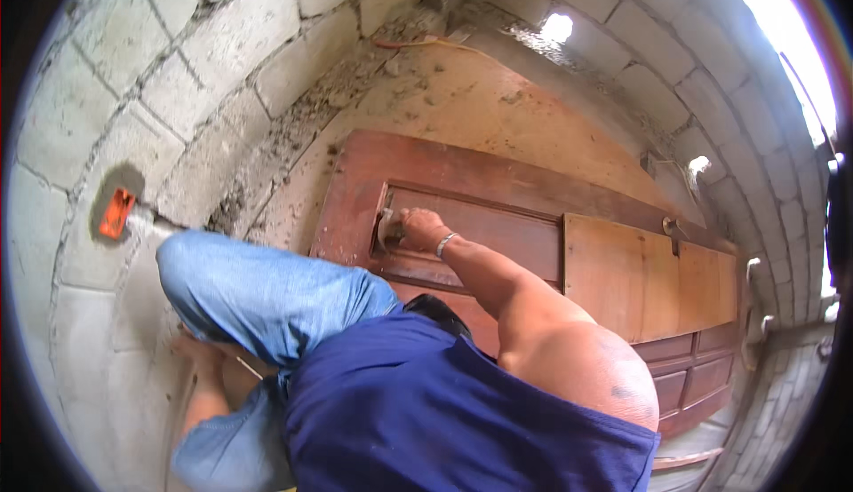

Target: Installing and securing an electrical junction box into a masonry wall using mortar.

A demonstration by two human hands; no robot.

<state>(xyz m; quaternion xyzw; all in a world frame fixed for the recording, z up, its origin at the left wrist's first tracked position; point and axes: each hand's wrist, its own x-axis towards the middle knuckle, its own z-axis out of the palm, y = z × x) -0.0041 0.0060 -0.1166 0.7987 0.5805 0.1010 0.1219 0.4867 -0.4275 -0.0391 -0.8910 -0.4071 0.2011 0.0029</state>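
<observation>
A reddish-brown panelled wooden door lies flat below me. My right hand, with a bracelet at the wrist, reaches across to the door's left recessed panel. Its fingers are closed on a thin, curved greyish piece, whose kind is too small and blurred to make out. That piece rests against the panel's left end, beside the raised moulding. My left hand does not show.
Pale plywood pieces lie over the door's right half, near a round knob. Grey block walls rise on both sides, with rubble along the left one. An orange electrical box sits in the left wall. Dusty boards lie beyond the door.
</observation>
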